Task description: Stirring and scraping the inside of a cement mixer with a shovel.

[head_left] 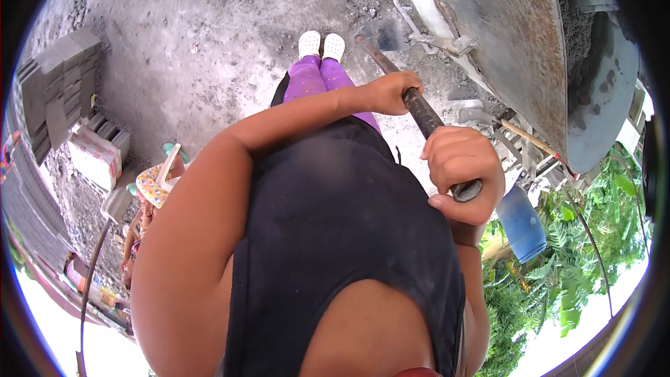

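Standing on bare concrete ground (209, 63), rusty mixer drum (516, 35), stacked blocks (59, 84)

Right hand (462, 167) covers the top of the dark handle (422, 113); the blade (382, 33) below is blurred, and the rusty mixer drum (516, 42) runs off-frame.

Two hands, left (391, 92) and right (462, 171), are seen on one long handle (422, 113). Two white shoes (322, 45) are counted beyond it, one blue barrel (522, 223) beside it, and one stack of grey blocks (59, 84) far left of it.
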A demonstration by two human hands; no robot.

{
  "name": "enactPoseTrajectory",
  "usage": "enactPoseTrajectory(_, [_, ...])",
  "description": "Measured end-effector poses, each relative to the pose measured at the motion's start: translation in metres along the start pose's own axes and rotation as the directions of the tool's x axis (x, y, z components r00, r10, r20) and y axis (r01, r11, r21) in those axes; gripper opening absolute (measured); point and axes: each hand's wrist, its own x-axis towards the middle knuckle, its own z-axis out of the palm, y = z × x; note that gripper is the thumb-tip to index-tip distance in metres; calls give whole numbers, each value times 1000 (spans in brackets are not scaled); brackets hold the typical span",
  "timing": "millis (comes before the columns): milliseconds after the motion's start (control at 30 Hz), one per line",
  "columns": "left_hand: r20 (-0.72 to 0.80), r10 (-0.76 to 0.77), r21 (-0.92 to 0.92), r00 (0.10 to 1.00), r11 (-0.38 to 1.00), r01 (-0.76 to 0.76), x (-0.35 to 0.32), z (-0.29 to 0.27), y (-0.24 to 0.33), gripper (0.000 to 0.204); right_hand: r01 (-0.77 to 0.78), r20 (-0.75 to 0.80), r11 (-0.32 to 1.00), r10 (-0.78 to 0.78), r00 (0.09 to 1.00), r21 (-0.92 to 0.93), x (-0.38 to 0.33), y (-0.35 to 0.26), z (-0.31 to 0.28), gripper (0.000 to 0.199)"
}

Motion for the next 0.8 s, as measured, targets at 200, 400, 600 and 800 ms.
enactPoseTrajectory(200, [-124, -39, 49, 992, 998, 45, 9, 6, 37, 20, 142, -57, 975, -134, 989, 171, -1, -24, -16, 28])
enactPoseTrajectory(400, [-170, -76, 38, 982, 996, 83, 18, -2, 55, 18, 215, 1, 963, -218, 976, 162, 8, -34, -27, 24])
enactPoseTrajectory(600, [-273, -530, 268, 803, 760, 593, 55, -21, -34, 64, 113, -859, 990, 12, 512, 82, -23, 80, -11, 21])
enactPoseTrajectory(800, [-173, -391, 287, 904, 858, 427, 50, -14, -36, 40, 213, -834, 974, -57, 549, 74, -27, 55, 2, 33])
